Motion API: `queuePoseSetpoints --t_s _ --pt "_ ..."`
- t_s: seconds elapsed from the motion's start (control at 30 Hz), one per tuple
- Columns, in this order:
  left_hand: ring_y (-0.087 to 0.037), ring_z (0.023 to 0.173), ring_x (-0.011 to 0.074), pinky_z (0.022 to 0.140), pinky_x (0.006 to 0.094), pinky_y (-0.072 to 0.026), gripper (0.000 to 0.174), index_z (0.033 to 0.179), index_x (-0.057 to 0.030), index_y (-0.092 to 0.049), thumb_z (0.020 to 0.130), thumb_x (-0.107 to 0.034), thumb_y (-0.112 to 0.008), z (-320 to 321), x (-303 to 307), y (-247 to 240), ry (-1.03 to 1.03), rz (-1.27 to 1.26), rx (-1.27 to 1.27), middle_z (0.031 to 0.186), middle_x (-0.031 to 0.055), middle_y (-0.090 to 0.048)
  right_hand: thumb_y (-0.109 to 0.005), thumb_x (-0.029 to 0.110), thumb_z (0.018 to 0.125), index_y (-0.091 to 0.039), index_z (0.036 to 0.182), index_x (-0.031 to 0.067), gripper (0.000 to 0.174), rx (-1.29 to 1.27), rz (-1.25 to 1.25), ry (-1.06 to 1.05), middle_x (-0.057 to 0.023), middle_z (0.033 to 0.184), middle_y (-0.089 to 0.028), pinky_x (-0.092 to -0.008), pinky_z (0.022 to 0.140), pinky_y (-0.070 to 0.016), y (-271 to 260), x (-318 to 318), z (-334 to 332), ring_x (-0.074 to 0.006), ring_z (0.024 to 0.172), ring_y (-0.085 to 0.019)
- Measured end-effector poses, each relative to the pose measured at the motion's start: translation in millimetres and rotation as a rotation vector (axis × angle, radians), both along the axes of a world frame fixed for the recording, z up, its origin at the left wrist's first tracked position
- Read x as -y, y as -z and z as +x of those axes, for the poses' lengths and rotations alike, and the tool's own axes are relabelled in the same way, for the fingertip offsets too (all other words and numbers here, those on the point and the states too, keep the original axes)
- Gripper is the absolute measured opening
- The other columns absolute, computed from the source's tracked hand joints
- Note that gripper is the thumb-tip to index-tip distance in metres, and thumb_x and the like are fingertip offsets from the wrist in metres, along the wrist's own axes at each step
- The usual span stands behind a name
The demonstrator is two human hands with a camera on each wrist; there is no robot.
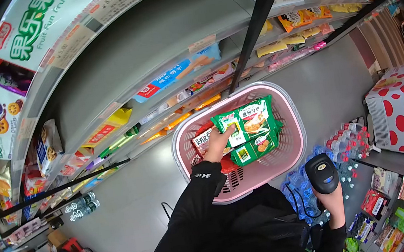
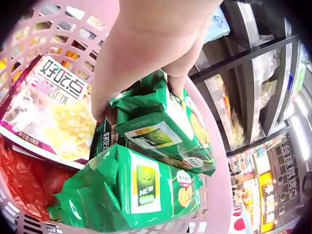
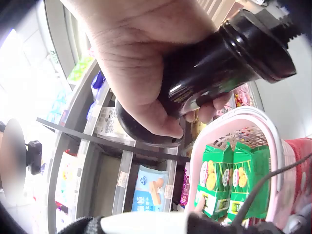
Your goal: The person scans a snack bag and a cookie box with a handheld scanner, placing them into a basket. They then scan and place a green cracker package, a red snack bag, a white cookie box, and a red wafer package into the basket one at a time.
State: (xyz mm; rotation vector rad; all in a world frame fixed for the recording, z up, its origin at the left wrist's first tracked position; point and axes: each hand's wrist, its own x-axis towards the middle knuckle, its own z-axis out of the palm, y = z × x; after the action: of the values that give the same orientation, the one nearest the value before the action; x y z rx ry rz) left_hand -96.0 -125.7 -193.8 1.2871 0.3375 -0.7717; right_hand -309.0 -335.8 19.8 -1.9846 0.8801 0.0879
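In the head view my left hand (image 1: pixel 218 144) reaches into a pink plastic basket (image 1: pixel 293 119) and grips a green biscuit pack (image 1: pixel 257 118) by its end. A second green biscuit pack (image 2: pixel 146 185) lies beside it, its crimped end toward the left wrist camera. Next to them are a white-and-purple biscuit pack (image 2: pixel 58 109) and some red plastic packaging (image 2: pixel 36 183). My right hand (image 1: pixel 332 203) is wrapped round the handle of a black handheld barcode scanner (image 1: pixel 322 174), held to the right of the basket. A dark cable (image 3: pixel 273 178) crosses the right wrist view.
Shelves of snack packs curve along the left and top, with a blue wafer pack (image 1: pixel 179 73) and a yellow pack (image 1: pixel 110 128) near the basket. Bundled water bottles (image 1: pixel 337 149) stand on the floor at right, near a red-dotted white box (image 1: pixel 397 113). Grey floor (image 1: pixel 134 196) lies left.
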Motion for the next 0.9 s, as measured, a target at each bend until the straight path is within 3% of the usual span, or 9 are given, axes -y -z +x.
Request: queuePoseSetpoints --t_s 0.1,0.27,0.37,0.5,0.67,0.7,0.8,0.9 --pt "-0.059 0.082 0.0132 0.072 0.0268 -0.0475 0.032 0.103 0.0021 -0.054 0.077 -0.014 -0.065 -4.1 -1.8 -14.4 0.007 -0.035 0.102 0.096 0.0077 -0.061 -0.068 0.002 0.059 -0.056 0.090 -0.0007 0.034 0.035 -0.001 -0.049 -0.0082 0.082 -0.062 -0.0276 0.067 -0.0455 5.8 5.7 -3.6 -0.0141 0.074 -0.058" --pt "-0.057 0.087 0.0136 0.074 0.0273 -0.0468 0.037 0.108 -0.0001 -0.051 0.078 -0.017 -0.064 -5.9 -14.4 -29.6 -0.029 -0.136 -0.060 0.100 0.0071 -0.059 -0.069 0.002 0.059 -0.055 0.090 -0.0007 0.035 0.080 -0.021 -0.028 -0.0073 0.083 -0.061 -0.0274 0.069 -0.0450 -4.2 -3.9 8.2 -0.0137 0.074 -0.057" --pt "-0.058 0.086 0.0125 0.074 0.0271 -0.0469 0.034 0.107 -0.0008 -0.052 0.078 -0.016 -0.063 -7.8 -26.7 -42.1 -0.048 -0.131 0.035 0.098 0.0064 -0.060 -0.070 0.002 0.058 -0.055 0.090 -0.0012 0.036 0.120 -0.062 -0.036 -0.0069 0.082 -0.061 -0.0275 0.068 -0.0446 -10.6 -11.7 11.2 -0.0138 0.074 -0.057" --pt "-0.057 0.081 0.0100 0.072 0.0253 -0.0457 0.030 0.102 -0.0019 -0.056 0.076 -0.013 -0.065 -6.7 -53.4 -78.9 0.028 -0.157 0.150 0.093 0.0041 -0.061 -0.070 0.002 0.057 -0.053 0.096 -0.0009 0.042 0.088 -0.061 -0.020 -0.0076 0.087 -0.060 -0.0280 0.073 -0.0440 -7.5 -11.1 9.5 -0.0146 0.079 -0.056" --pt "-0.054 0.095 0.0135 0.084 0.0262 -0.0423 0.052 0.116 0.0007 -0.045 0.073 -0.019 -0.068 1.4 -120.3 -142.8 0.287 -0.325 0.134 0.107 0.0082 -0.056 -0.068 0.001 0.060 -0.054 0.097 0.0012 0.039 0.131 -0.002 -0.024 -0.0049 0.087 -0.058 -0.0272 0.069 -0.0435 -17.5 -27.5 23.1 -0.0136 0.076 -0.055" --pt "-0.054 0.095 0.0135 0.084 0.0262 -0.0423 0.052 0.116 0.0007 -0.045 0.073 -0.019 -0.068 1.5 -134.6 -145.3 0.276 -0.317 0.140 0.107 0.0082 -0.056 -0.066 0.001 0.062 -0.054 0.096 0.0019 0.036 0.165 -0.019 -0.060 -0.0035 0.085 -0.057 -0.0269 0.066 -0.0434 -22.0 -35.6 28.3 -0.0128 0.073 -0.054" --pt "-0.052 0.101 0.0166 0.089 0.0283 -0.0415 0.065 0.122 0.0032 -0.034 0.072 -0.018 -0.069 1.4 -175.6 -147.9 0.214 -0.550 0.024 0.114 0.0121 -0.051 -0.067 0.001 0.061 -0.054 0.096 0.0019 0.037 0.206 -0.059 -0.131 -0.0041 0.086 -0.058 -0.0266 0.068 -0.0431 -24.4 -58.1 39.6 -0.0125 0.075 -0.054" --pt "-0.052 0.102 0.0196 0.091 0.0332 -0.0406 0.068 0.125 0.0032 -0.031 0.071 -0.016 -0.069 -8.2 -213.5 -145.1 0.008 -0.694 -0.169 0.114 0.0122 -0.051 -0.071 0.003 0.057 -0.052 0.098 -0.0006 0.046 0.144 -0.004 -0.129 -0.0083 0.091 -0.059 -0.0287 0.075 -0.0436 -48.1 -99.5 57.3 -0.0158 0.081 -0.056"
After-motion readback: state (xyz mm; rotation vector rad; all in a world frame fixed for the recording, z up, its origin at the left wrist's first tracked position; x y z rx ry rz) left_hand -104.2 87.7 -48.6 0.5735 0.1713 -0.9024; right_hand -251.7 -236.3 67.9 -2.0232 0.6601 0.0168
